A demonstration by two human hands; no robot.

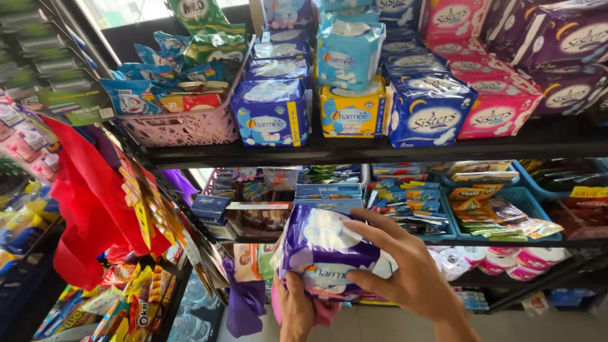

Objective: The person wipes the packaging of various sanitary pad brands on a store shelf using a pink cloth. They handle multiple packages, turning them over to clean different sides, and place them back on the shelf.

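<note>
Both hands hold a purple pack [326,250] in the air in front of the shelves, level with the middle shelf [443,240] and just outside its front edge. The right hand [405,266] is spread wide over the pack's right side, fingers curled across its front and top. The left hand [296,307] grips it from below, fingers wrapped under the bottom edge, with a pink cloth [326,312] showing beside the palm.

Straight behind the pack, on the middle shelf, lie flat blue boxes [328,193], an open box of small dark items [259,218] and a stack of thin blue packets [405,202]. Further right along that shelf, blue baskets [529,202] hold flat sachets [491,212]. Below the right hand, pink and white rolls [500,259] sit on the lower shelf.

The top shelf [354,151] carries a row of packs along its front edge: a blue one [271,114], a yellow one [352,113], a dark blue one [427,113] and pink ones [497,107], with purple packs [563,50] at the right end. At its left end a pink basket [183,123] is filled with sachets.

To the left, a red cloth [88,202] hangs from a rack, beside yellow tags [142,202] and snack bags [136,297].
</note>
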